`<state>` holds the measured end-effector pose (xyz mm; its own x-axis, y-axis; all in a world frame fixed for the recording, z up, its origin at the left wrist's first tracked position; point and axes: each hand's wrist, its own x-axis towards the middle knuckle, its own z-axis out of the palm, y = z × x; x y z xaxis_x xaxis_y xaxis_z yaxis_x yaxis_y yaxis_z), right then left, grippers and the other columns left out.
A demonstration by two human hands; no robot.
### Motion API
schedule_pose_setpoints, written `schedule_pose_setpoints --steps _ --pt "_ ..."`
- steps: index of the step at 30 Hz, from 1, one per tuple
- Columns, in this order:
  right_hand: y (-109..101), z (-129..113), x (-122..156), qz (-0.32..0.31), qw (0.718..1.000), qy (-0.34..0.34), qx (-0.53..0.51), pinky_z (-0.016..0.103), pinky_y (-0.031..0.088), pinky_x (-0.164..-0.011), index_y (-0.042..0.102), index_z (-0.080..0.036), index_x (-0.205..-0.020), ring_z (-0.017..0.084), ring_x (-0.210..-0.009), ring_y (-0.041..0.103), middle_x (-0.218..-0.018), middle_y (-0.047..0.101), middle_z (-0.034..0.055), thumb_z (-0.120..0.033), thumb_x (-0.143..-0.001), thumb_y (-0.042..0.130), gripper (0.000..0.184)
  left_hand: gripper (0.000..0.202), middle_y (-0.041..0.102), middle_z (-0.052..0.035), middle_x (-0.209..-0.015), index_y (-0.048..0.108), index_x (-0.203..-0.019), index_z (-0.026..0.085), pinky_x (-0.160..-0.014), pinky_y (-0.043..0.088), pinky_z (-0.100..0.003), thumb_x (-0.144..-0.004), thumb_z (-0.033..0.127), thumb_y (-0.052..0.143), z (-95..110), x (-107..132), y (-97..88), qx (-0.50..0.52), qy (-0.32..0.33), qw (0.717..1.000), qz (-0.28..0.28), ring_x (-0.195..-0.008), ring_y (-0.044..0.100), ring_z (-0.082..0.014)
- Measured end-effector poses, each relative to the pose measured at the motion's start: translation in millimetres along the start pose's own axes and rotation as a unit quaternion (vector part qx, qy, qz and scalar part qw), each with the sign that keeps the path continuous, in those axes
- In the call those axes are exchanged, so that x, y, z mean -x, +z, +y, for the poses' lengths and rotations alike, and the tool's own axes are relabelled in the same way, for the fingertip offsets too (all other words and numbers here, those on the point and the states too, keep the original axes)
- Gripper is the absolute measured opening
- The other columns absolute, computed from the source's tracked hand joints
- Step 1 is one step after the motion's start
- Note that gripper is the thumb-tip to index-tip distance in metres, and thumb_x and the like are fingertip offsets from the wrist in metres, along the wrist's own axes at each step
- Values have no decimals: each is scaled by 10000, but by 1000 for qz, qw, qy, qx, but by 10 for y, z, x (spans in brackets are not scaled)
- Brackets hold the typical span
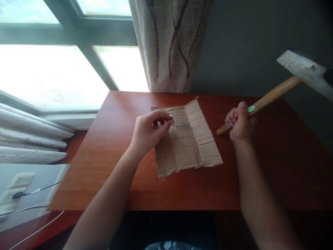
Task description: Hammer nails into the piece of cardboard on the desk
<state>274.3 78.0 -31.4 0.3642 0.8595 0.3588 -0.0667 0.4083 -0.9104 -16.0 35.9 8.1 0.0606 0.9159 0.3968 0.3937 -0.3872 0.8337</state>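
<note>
My left hand (148, 131) is closed in a pinch over the cardboard sheet (182, 149). Between thumb and forefinger shows the small shiny head of a nail (170, 116); its shank is mostly hidden by the fingers. Beside the fingertips, a row of nails (183, 125) stands along the near edge of a patch dotted with holes (179, 116). Raised at the right, my right hand (241, 121) is wrapped round the wooden handle of a hammer (277, 91). The hammer's metal head is up and away from the cardboard, partly cut off by the picture's edge.
The cardboard lies creased on a reddish-brown wooden table (104, 173). Behind the table hang a patterned curtain (171, 45) and a dark wall. A window (52, 76) is at the left. Cables and a plug (18, 195) run from a wall socket at lower left.
</note>
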Motion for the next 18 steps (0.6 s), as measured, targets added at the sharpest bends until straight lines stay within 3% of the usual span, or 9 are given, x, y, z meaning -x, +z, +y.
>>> schedule_pose_setpoints --steps 18 --pt "9 -30 15 -1 1000 6 22 259 158 -333 335 -244 -533 83 -351 247 -438 287 -65 -598 -859 677 590 83 723 6 -724 742 -864 198 -594 480 -244 -822 212 672 -36 14 53 -87 10 996 -21 -589 591 -109"
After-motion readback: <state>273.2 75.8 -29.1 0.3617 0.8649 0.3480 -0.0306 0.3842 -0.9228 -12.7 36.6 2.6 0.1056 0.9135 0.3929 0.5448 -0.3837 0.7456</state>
